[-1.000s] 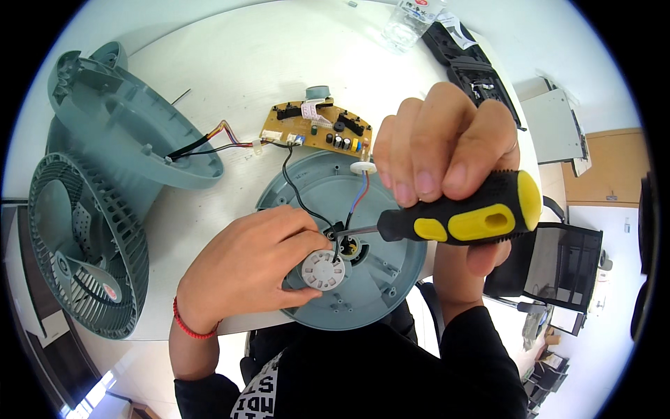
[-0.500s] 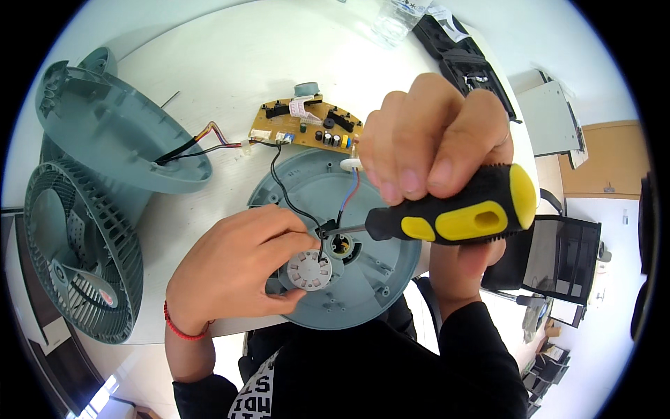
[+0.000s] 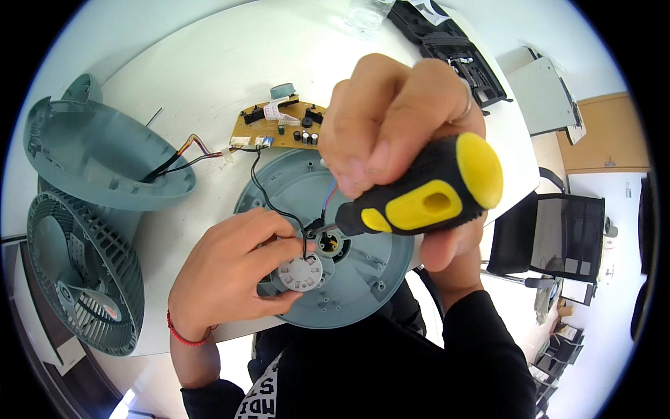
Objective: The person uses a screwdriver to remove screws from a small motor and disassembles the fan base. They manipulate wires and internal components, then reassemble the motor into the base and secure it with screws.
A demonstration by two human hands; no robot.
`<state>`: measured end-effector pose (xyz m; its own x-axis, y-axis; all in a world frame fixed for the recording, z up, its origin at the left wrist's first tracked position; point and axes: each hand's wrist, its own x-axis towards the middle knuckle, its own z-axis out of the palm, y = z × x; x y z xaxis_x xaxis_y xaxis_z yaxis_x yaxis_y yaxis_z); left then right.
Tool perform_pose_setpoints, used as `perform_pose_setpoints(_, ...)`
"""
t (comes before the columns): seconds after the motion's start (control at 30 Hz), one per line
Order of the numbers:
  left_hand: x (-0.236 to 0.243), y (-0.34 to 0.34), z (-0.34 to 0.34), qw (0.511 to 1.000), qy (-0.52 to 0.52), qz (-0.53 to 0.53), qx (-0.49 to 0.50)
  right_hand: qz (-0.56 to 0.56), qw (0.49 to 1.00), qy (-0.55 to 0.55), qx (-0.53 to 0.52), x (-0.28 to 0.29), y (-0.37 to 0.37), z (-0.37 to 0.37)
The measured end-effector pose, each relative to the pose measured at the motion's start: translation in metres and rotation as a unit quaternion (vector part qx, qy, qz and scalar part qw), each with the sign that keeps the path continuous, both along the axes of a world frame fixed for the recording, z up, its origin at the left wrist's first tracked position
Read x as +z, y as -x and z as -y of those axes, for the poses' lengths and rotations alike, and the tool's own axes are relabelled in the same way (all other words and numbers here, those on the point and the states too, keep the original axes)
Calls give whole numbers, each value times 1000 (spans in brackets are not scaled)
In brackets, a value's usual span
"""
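Observation:
My right hand [image 3: 401,122] is closed around a black and yellow screwdriver [image 3: 426,202]. The shaft points left and down, its tip at a small black part beside the central hole of a round grey-green fan base [image 3: 356,293]. With thumb and fingers, my left hand [image 3: 234,262] grips a small round silver motor [image 3: 301,273] over the base, left of that hole. Black wires run from the motor area up to a tan circuit board [image 3: 258,129] lying behind the base. My right hand hides the board's right end. Red and blue wires [image 3: 329,195] rise from the base.
To the left, a grey-green fan housing [image 3: 112,157] lies tilted, with a fan grille [image 3: 87,272] in front of it and wires leading to the board. A black tool case [image 3: 453,52] lies open at the far right, near a clear plastic bottle [image 3: 366,15]. A black chair [image 3: 548,234] stands right.
The screwdriver's handle end has swung lower and turned more toward me, with my right hand rotating on it. The view has shifted slightly; my left hand keeps its hold on the motor.

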<state>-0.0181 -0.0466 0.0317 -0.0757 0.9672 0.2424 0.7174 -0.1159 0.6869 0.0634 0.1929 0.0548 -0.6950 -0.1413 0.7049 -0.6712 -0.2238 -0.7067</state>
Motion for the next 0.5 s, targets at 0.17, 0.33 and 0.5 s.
perform_pose_setpoints(0.17,-4,-3,-5,999,-20,-23,20,-31,999,21,-19,-8,7,2)
perform_pose_setpoints(0.33,-1,-12,-6,994,-33,-95,37,33,997,65,-40,-1,-4,6)
perform_pose_setpoints(0.5,-1,-17,-8,995,-18,-92,45,11,997,40,-59,-3,0,4)
